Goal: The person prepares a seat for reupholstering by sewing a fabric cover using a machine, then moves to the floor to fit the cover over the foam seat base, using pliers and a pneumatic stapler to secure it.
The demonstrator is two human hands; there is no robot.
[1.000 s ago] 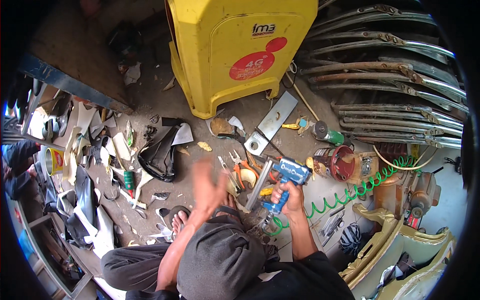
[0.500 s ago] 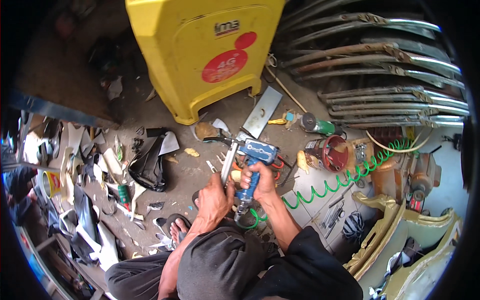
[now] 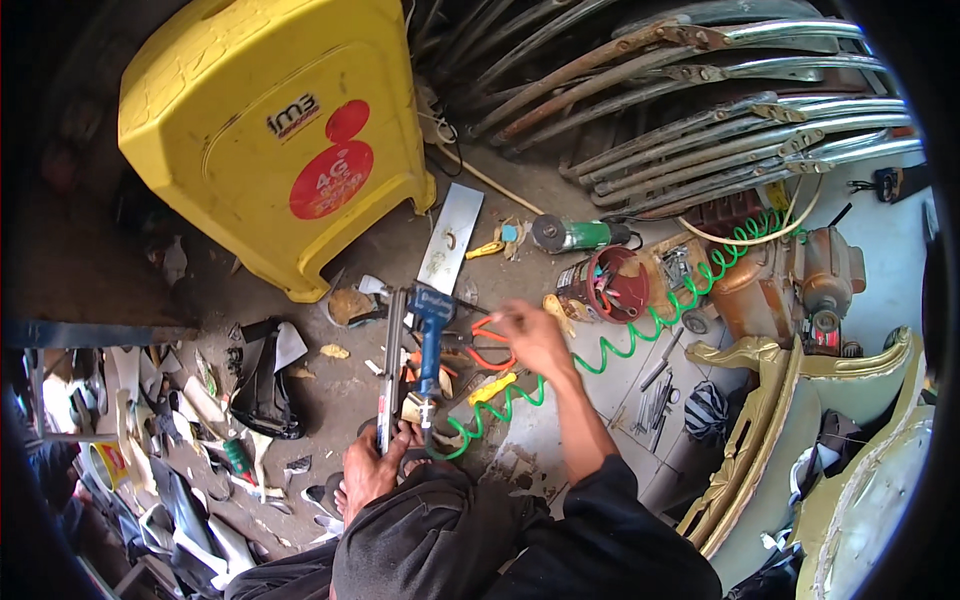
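Note:
A blue air staple gun (image 3: 431, 345) with a long silver magazine (image 3: 391, 370) stands upright above my lap. My left hand (image 3: 372, 468) is closed around the lower end of that magazine. A green coiled hose (image 3: 603, 357) joins the bottom of the tool's handle. To the right of the tool, my right hand (image 3: 538, 343) is off the handle, its fingers blurred. It hovers beside orange-handled pliers (image 3: 492, 352) on the floor; I cannot make out whether anything is between its fingertips. A yellow-handled tool (image 3: 492, 388) lies below the pliers.
Ahead stand a yellow plastic stool on its side (image 3: 230, 130) and stacked metal chair frames (image 3: 700, 110). A green angle grinder (image 3: 580, 235), a dark red bucket (image 3: 625, 285) and a metal plate (image 3: 450, 230) lie nearby. Scraps cover the left floor; a gold carved frame (image 3: 750, 440) stands right.
My right hand has let go of the staple gun's handle and moved right. My left hand has shifted down along the magazine. The view has swung, so the stool sits farther left.

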